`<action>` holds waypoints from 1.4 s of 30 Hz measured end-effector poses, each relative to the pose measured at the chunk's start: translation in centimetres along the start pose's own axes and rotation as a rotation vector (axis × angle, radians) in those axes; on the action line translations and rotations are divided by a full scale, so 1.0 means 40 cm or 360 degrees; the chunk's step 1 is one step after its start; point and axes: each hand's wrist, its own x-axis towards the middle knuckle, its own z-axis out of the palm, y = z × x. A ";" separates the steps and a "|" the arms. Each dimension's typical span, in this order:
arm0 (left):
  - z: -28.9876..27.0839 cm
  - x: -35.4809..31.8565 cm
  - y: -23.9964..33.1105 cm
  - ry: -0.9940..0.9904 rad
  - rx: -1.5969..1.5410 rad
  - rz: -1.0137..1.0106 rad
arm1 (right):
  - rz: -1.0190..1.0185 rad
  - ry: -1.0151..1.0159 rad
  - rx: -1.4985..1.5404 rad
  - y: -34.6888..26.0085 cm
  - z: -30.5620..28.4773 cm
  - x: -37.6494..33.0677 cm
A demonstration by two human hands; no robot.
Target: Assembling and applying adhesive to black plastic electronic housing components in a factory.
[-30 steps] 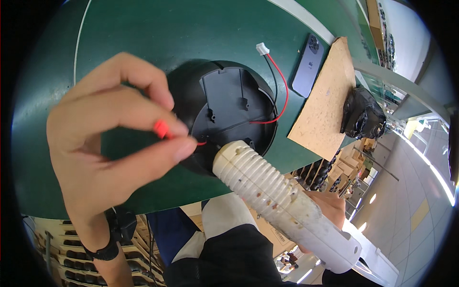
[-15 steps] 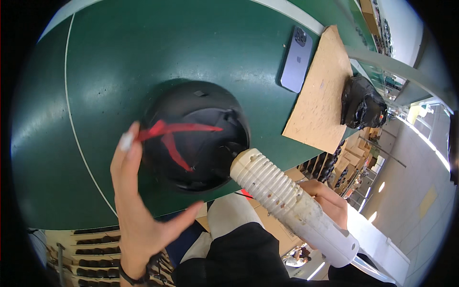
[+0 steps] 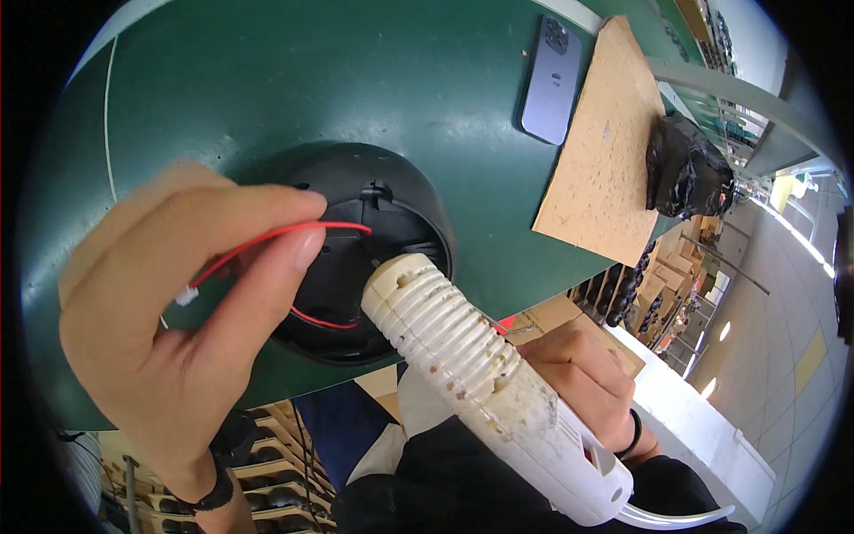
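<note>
**Red lead held clear as the white tool meets the black housing**

At the near edge of the dark green tabletop (image 3: 267,98), a round black plastic housing (image 3: 356,258) lies with its open back facing up, partly overhanging the edge. The left hand (image 3: 169,329) hovers over its left side, thumb and forefinger pinched together on a thin red wire (image 3: 267,238) that arcs from the housing's interior; a small white plug (image 3: 186,296) hangs at the wire's free end, just by the thumb. A second loop of the same red wire shows lower inside the housing. The right hand (image 3: 578,374) is wrapped shut around the grip of a white, ribbed, glue-spattered handheld tool (image 3: 471,374) (it looks like a hot-glue gun), whose blunt front end rests at the housing's right inner rim.

The step in hand appears to be lifting the wire out of the way while the tool works inside the housing. The next move seems to call for a steady pinch on the wire, so the plug stays clear of the nozzle, and a careful aim of the tool's tip, which is hidden behind its own barrel.

Further back lie a grey-blue smartphone (image 3: 551,80), face down, a brown fibreboard sheet (image 3: 600,151) and a crumpled black bag (image 3: 689,173).
</note>
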 end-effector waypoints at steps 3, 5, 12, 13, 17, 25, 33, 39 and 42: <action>0.002 0.010 0.004 -0.0045 -0.0089 0.0016 | -0.0033 0.0101 0.0050 0.011 0.017 -0.003; 0.005 0.007 0.003 -0.0038 -0.0159 -0.0014 | -0.0028 0.0129 0.0057 0.011 0.022 -0.002; -0.038 -0.004 0.000 -0.0187 -0.0148 0.0122 | -0.0016 0.0126 0.0000 0.009 0.026 -0.003; -0.040 -0.006 -0.002 -0.0198 -0.0143 0.0159 | -0.0017 0.0126 -0.0004 0.007 0.024 -0.005; -0.046 -0.024 -0.007 -0.0202 -0.0186 0.0103 | 0.0038 0.0127 0.0010 0.006 0.018 -0.015; -0.042 -0.067 -0.016 -0.0239 -0.0318 0.0132 | 0.0071 0.0148 -0.0051 0.004 0.003 -0.008; -0.046 -0.076 -0.032 -0.0151 -0.0302 0.0138 | 0.0200 -0.0048 -0.0051 -0.013 -0.020 -0.030; -0.038 -0.106 -0.095 -0.0066 -0.0464 0.0081 | 0.0143 -0.0023 0.0299 -0.041 -0.077 0.012; -0.043 -0.128 -0.114 -0.0267 -0.0371 -0.0086 | 0.0138 -0.0114 0.0237 -0.028 -0.032 -0.010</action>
